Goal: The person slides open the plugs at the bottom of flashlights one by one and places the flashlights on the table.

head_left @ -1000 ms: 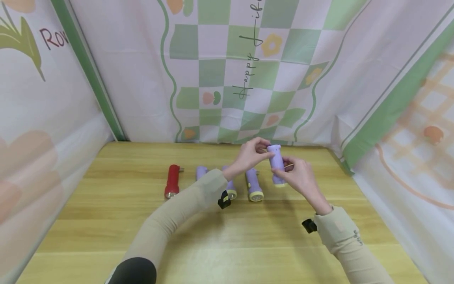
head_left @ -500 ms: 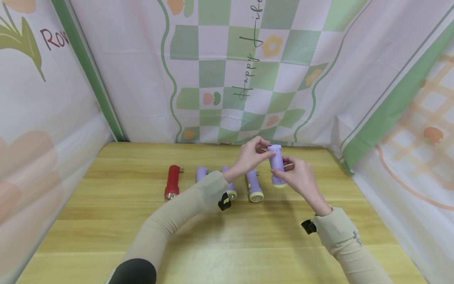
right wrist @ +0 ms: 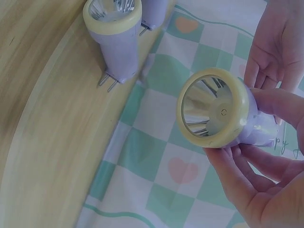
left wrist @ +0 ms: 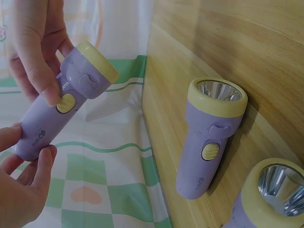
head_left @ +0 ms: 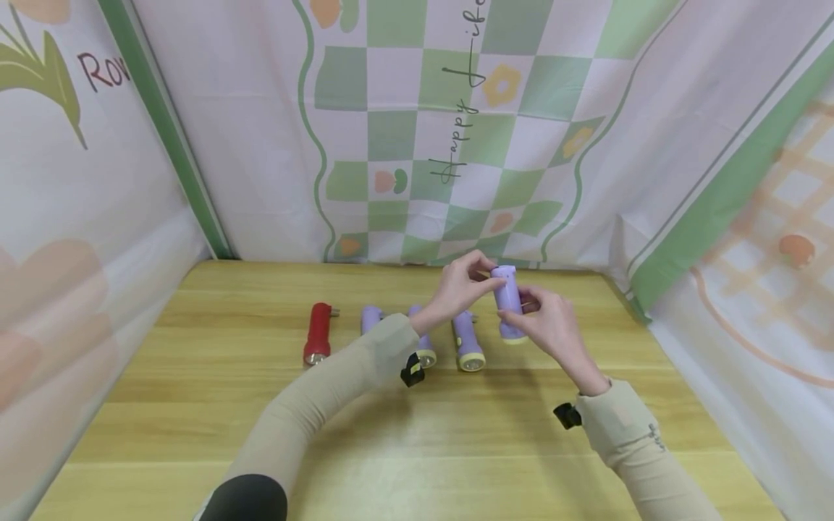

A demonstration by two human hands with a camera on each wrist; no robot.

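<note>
A lilac flashlight (head_left: pixel 507 295) with a pale yellow rim is held above the table, lens end tilted down toward me. My left hand (head_left: pixel 458 287) pinches its tail end between thumb and fingers. Nearer the lens, my right hand (head_left: pixel 550 320) grips the body; in the left wrist view its thumb lies on the yellow switch (left wrist: pixel 66 103). The right wrist view looks into the silver reflector (right wrist: pixel 209 107), where no glow shows. On the table, just left of the held one, lies a similar lilac flashlight (head_left: pixel 466 339) with metal plug prongs (right wrist: pixel 108 81).
Further left on the wooden table (head_left: pixel 417 441) lie two more lilac flashlights, one (head_left: pixel 426 349) partly behind my left forearm, the other (head_left: pixel 370 316) mostly covered by it. A red flashlight (head_left: pixel 318 333) ends the row. Patterned curtains (head_left: pixel 391 137) border the back and sides.
Almost nothing differs: both hands keep their hold on the lilac flashlight in the same place. The head view has shifted very slightly.
</note>
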